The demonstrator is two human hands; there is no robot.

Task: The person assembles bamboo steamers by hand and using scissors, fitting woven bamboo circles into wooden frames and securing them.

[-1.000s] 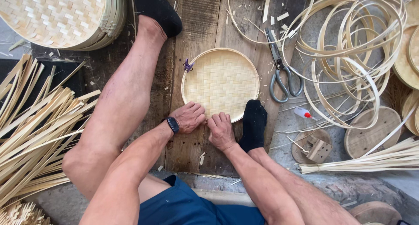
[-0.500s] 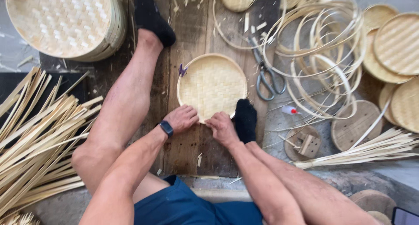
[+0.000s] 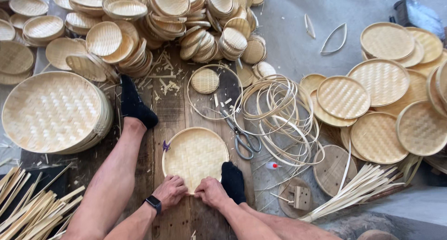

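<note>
Round woven tray pinned flat on the plank floor

The plank floor (image 3: 179, 105) carries the round bamboo tray (image 3: 195, 154), lying flat, hollow side up, with no long axis. Left hand (image 3: 171, 191) and right hand (image 3: 210, 191), each grip clenched on its near rim; scissors (image 3: 242, 135) lie just beside.

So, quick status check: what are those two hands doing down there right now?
Left hand and right hand both press the near rim of the round woven tray. Tray flat on the plank floor. Scissors lie beside it, apart.
</note>
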